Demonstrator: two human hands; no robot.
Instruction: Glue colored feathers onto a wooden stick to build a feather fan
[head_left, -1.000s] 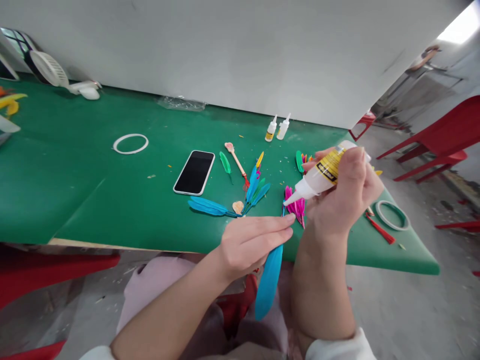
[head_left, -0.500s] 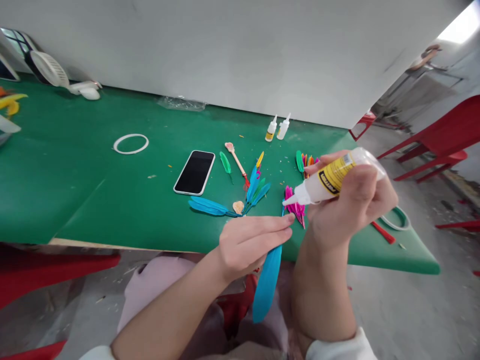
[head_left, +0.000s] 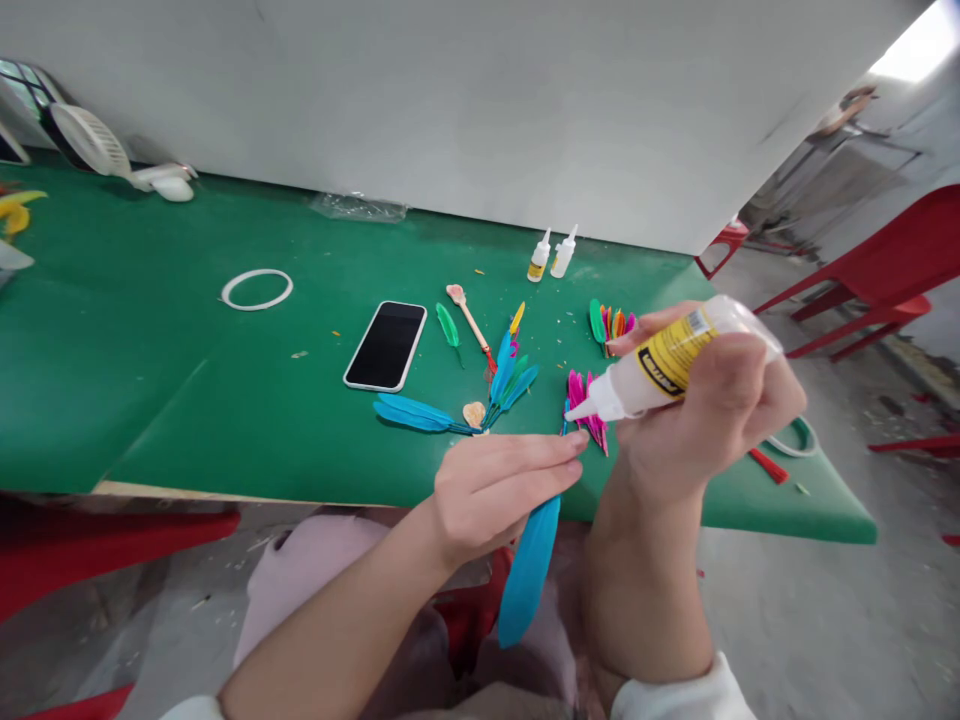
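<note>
My left hand [head_left: 502,490] pinches a long blue feather [head_left: 531,575] near its quill, with the broad vane hanging down past the table edge. My right hand [head_left: 712,410] is wrapped round a glue bottle [head_left: 664,360] with a yellow label, tilted so its nozzle points down and left. The nozzle tip is at the quill end, just above my left fingertips. Behind the nozzle lie magenta feathers [head_left: 589,410]. On the table left of them is a fan of blue and green feathers [head_left: 514,385] with a small tan disc [head_left: 473,414].
A phone [head_left: 386,345], a green feather [head_left: 448,324] and a stick with a red end [head_left: 469,318] lie on the green table [head_left: 247,400]. Two small glue bottles [head_left: 538,258] stand at the back. A white ring [head_left: 256,289] lies left; a red chair [head_left: 885,270] stands right.
The glue bottle's nozzle has shifted slightly down along the feather's quill. My left hand keeps its pinch, and the view has moved a little.
</note>
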